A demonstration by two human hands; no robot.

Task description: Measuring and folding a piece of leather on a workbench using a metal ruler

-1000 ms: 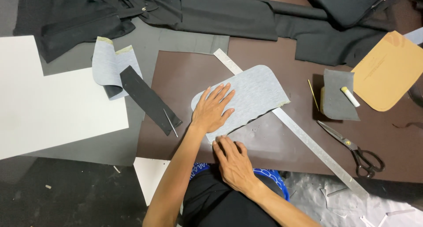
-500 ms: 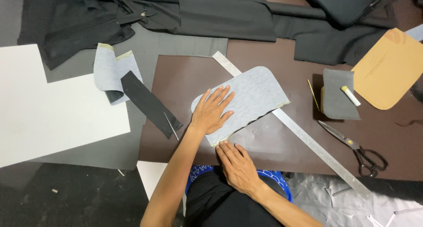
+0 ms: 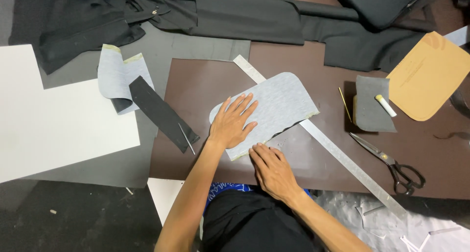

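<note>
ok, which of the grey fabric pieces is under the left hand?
The big rounded light grey piece lying across the ruler; the left hand lies flat on it. The folded light grey piece and dark grey piece lie untouched.

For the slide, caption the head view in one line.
Left hand flat on a grey fabric piece over a long ruler; right hand at its lower edge.

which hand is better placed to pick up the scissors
Probably the right hand: it lies at the grey fabric piece's near edge, on the scissors' side. The left hand lies flat on the fabric, farther away.
</note>
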